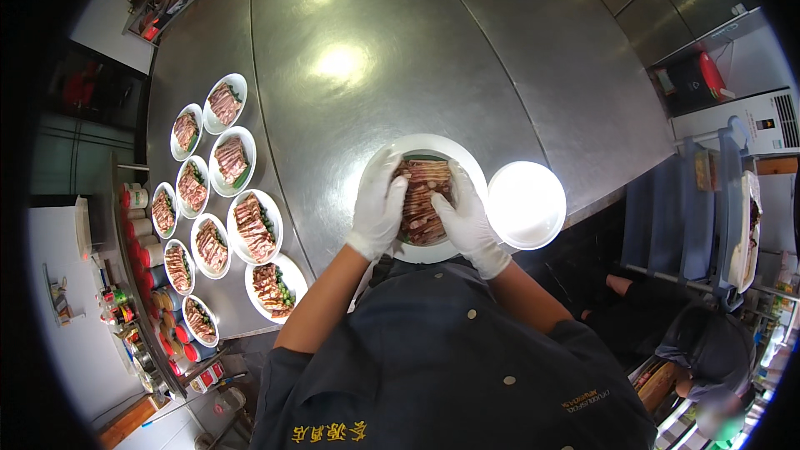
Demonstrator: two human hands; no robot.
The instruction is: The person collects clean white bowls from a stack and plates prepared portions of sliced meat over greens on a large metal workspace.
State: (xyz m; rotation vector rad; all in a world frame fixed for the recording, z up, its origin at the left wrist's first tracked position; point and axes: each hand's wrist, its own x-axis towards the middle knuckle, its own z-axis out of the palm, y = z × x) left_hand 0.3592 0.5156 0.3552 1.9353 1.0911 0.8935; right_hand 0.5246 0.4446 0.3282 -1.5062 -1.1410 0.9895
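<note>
A round white plate [465, 159] lies before me at the table's near edge. On it sits a block of sliced, layered meat [424, 206], reddish-brown with pale stripes. Something green [425, 157] shows at the meat's far edge. My left hand [378, 215], in a white glove, cups the left side of the meat, fingers partly hidden. From the right, my gloved right hand [470, 222] presses against the slices, its thumb on top. Just right of this plate stands a bare white plate [527, 205], seemingly stacked on others and overexposed.
Several white plates of sliced meat with greens [255, 228] stand on the left of the steel table [387, 75]. Beyond its left edge, a shelf holds red-lidded jars [150, 255]. A blue-grey rack [694, 212] stands right. Another person [706, 337] bends at lower right.
</note>
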